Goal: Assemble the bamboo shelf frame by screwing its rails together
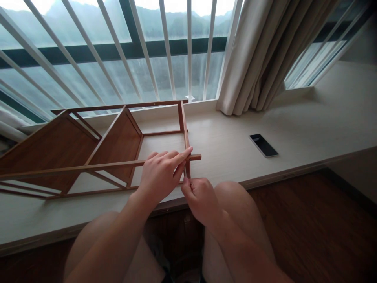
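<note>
The left hand [160, 173] lies flat, fingers extended, on the top rail of the wooden shelf frame [88, 157]; the right hand [198, 198] pinches its end post.

There's just the one view, worn on the seated person's head and tilted forward and down, across bare knees [235, 202] toward the pale window ledge [229, 153]. It sits close in: the left hand [160, 173] and right hand [198, 198] fill the centre, forearms running out the bottom edge. The barred window [165, 59] spans the top, curtain [259, 59] upper right — the bars splay outward, so it's a wide lens.
</note>
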Tool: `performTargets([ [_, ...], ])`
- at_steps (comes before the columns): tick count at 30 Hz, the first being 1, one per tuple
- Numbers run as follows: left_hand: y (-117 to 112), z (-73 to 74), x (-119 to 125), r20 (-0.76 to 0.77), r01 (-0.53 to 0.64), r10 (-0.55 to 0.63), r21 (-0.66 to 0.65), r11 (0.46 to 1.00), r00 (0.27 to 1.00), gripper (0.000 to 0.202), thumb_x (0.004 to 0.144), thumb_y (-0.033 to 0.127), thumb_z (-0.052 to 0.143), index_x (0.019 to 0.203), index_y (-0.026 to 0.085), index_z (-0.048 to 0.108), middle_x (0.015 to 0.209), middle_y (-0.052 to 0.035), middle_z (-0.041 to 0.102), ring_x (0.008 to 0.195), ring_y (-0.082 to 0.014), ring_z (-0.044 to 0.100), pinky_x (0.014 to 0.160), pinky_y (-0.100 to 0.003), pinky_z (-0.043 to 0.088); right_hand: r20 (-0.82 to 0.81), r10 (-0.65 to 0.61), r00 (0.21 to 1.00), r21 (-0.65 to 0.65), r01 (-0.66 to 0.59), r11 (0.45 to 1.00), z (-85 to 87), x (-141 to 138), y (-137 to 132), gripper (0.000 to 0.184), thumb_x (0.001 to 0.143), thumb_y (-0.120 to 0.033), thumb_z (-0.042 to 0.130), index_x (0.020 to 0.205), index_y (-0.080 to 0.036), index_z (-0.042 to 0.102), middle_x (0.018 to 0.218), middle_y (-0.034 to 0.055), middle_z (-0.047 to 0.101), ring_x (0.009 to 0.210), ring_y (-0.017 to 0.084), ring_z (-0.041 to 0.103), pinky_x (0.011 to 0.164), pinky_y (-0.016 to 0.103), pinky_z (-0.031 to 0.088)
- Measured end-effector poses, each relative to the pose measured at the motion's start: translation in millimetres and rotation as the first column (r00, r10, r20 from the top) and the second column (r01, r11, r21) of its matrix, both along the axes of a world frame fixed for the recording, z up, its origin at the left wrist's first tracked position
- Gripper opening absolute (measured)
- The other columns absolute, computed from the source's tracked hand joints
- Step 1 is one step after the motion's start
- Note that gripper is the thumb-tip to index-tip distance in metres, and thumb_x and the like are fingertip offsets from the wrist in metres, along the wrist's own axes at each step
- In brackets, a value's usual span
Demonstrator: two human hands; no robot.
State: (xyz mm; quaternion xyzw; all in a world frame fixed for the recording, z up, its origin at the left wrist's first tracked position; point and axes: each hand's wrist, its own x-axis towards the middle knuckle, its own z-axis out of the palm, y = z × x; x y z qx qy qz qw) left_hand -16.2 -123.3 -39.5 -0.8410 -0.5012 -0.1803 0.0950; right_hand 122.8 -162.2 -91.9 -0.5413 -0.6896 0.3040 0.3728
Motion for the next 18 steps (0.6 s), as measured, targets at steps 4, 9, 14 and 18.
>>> performTargets([
  [4, 0, -1.9, 1, 0.007, -0.011, 0.011, 0.023, 1.0, 1.0, 0.043, 0.096, 0.035, 0.047, 0.138, 0.035, 0.053, 0.091, -0.0017, 0.073, 0.078, -0.0182, 0.062, 0.071, -0.034, 0.036, 0.25, -0.049, 0.967, 0.07, 0.032, 0.997, 13.3, 9, 2, 0.041, 0.093, -0.028, 0.043, 0.056, -0.018, 0.057, 0.053, 0.0031, 0.058, 0.049, 0.012, 0.042, 0.055, 0.032, 0.018],
  [9, 0, -4.2, 3, 0.025, -0.033, 0.032, 0.017, 0.999, 0.999, 0.044, 0.094, 0.038, 0.051, 0.138, 0.035, 0.053, 0.089, -0.0008, 0.073, 0.08, -0.0194, 0.062, 0.072, -0.035, 0.036, 0.393, -0.093, 0.915, 0.086, 0.064, 0.994, 21.9, 10, 5, 0.042, 0.094, -0.03, 0.043, 0.061, -0.018, 0.067, 0.061, 0.0081, 0.069, 0.052, 0.016, 0.054, 0.055, 0.032, 0.02],
  [14, -1, -4.2, 4, 0.035, -0.041, 0.041, 0.013, 0.999, 0.999, 0.042, 0.094, 0.04, 0.051, 0.135, 0.035, 0.056, 0.09, -0.0005, 0.073, 0.084, -0.02, 0.063, 0.074, -0.035, 0.036, 0.474, -0.096, 0.875, 0.088, 0.061, 0.994, 20.4, 11, 8, 0.043, 0.096, -0.031, 0.043, 0.067, -0.018, 0.071, 0.064, 0.0099, 0.071, 0.054, 0.018, 0.058, 0.054, 0.031, 0.024],
  [18, 0, -4.4, 4, 0.036, -0.032, 0.031, 0.031, 0.999, 0.999, 0.041, 0.095, 0.041, 0.049, 0.135, 0.035, 0.056, 0.09, -0.0017, 0.073, 0.083, -0.0198, 0.063, 0.073, -0.034, 0.035, 0.537, -0.09, 0.839, 0.08, 0.056, 0.995, 28.4, 16, 8, 0.045, 0.097, -0.033, 0.041, 0.069, -0.017, 0.072, 0.066, 0.0111, 0.071, 0.055, 0.019, 0.06, 0.054, 0.031, 0.026],
])
